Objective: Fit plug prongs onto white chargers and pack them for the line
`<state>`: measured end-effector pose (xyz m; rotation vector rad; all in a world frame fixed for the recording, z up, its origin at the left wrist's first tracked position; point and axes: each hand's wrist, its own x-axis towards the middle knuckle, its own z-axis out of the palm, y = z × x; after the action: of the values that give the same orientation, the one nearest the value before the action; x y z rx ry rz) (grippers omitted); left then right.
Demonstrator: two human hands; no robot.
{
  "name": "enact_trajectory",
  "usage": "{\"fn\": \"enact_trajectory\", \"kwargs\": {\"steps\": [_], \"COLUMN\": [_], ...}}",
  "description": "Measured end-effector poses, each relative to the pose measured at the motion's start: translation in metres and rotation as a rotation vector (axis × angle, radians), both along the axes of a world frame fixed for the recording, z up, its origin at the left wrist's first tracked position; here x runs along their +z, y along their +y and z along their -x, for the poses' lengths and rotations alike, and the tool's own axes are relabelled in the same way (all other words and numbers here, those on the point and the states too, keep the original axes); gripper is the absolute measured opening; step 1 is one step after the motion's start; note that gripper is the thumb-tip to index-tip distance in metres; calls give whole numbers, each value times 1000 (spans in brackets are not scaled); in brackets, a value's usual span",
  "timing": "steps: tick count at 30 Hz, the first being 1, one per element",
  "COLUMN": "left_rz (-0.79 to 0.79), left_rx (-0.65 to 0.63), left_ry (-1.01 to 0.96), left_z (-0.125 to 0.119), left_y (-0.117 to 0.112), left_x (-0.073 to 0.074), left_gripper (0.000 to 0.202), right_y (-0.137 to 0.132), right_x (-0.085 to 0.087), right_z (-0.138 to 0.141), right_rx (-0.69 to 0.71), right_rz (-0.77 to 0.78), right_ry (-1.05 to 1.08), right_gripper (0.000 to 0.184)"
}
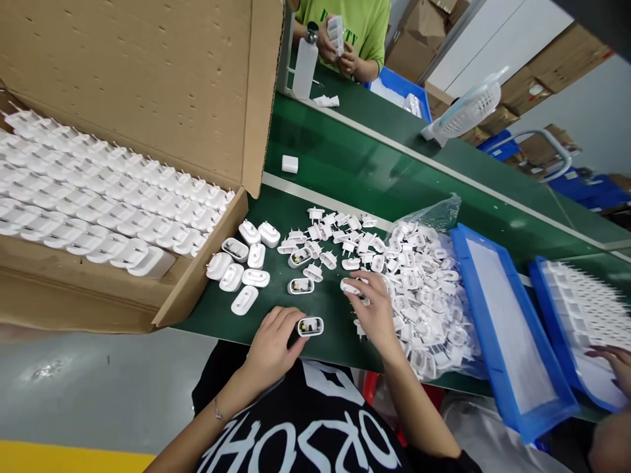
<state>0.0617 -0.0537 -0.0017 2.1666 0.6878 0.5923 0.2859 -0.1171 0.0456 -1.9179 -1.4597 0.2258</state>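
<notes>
My left hand (276, 341) grips an open white charger housing (310, 326) near the front edge of the green bench; its inner parts face up. Fingers of my right hand (373, 309) close on a white plug cap (350, 286) beside the heap. Between and beyond my hands lies another open charger housing (300, 286), with one more (300, 257) behind it. Loose plug caps (345, 233) with pins are scattered farther back. To the left of my left hand, several white chargers (245, 300) lie in a group.
A cardboard box (197, 289) holding rows of chargers stands at left. A plastic bag of plug caps (428, 309) lies right, beside a blue tray (513, 341). Another person's hand (614, 364) is over a second tray at far right. Across the divider, a person in green (362, 29) handles white parts.
</notes>
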Motion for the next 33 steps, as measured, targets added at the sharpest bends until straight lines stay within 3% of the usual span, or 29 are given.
{"fn": "enact_trajectory", "kwargs": {"steps": [3,6,13,22,29,33], "left_rz": [19,38,55,46,27,64], "left_rx": [-12,-19,-29,-35,-53,-33], "left_ry": [-3,4,13,15,-24,-110], "left_z": [1,2,1,1,3,5], "left_y": [1,2,2,2,1,1], "left_x": [1,2,3,5,5,10], "left_gripper": [23,22,19,20,29,21], "right_y": [-6,-12,-16,-14,-9,-6], "right_x": [16,17,-3,4,18,16], "right_z": [19,40,58,62,56,49], "right_rx": [68,199,305,339,378,449], "right_rz": [7,91,76,69,227,258], "right_ry": [254,410,267,150,36,125], "right_gripper": [17,20,24,21,15,17]}}
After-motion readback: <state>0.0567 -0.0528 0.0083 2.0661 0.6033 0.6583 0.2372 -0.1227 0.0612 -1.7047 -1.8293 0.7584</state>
